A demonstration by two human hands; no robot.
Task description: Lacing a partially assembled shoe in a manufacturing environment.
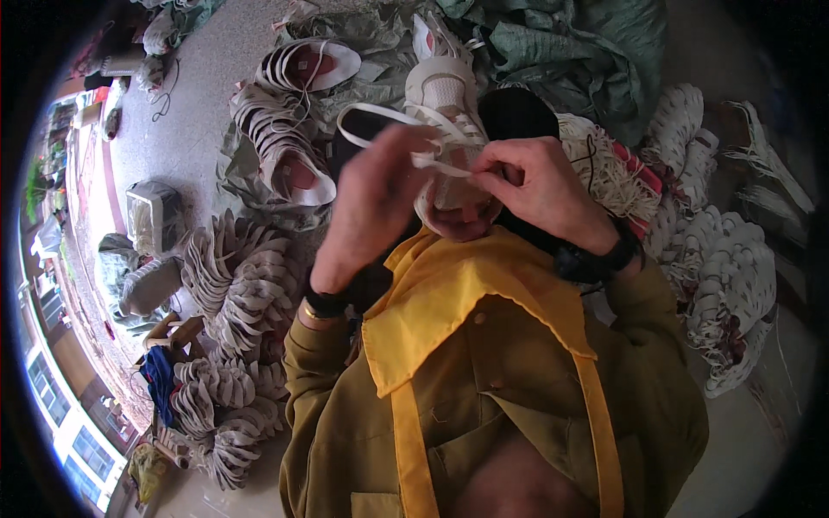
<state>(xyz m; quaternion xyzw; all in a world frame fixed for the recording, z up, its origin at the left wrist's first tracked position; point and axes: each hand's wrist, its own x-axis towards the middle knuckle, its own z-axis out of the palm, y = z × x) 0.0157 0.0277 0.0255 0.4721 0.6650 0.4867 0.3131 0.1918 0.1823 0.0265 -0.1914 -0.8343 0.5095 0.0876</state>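
Note:
A pale beige and white shoe (443, 91) is in front of me, its toe pointing away and its opening toward my yellow apron (449, 298). A flat white shoelace (367, 109) runs through its upper and makes a wide loop on the left. My right hand (544, 186) is closed, thumb and forefinger pinching the lace over the shoe's tongue. Close beside the lace, left of the shoe, my left hand (377, 194) has bent fingers smeared by motion; its grip cannot be made out. Both hands partly cover the shoe's sides.
Nested stacks of shoe uppers (281, 129) lie at the far left, with more stacked pieces (246, 276) nearer. Bundles of white laced uppers (721, 276) lie at the right. Green sheeting (570, 60) spreads behind the shoe. A plastic-wrapped container (154, 214) stands on the floor farther left.

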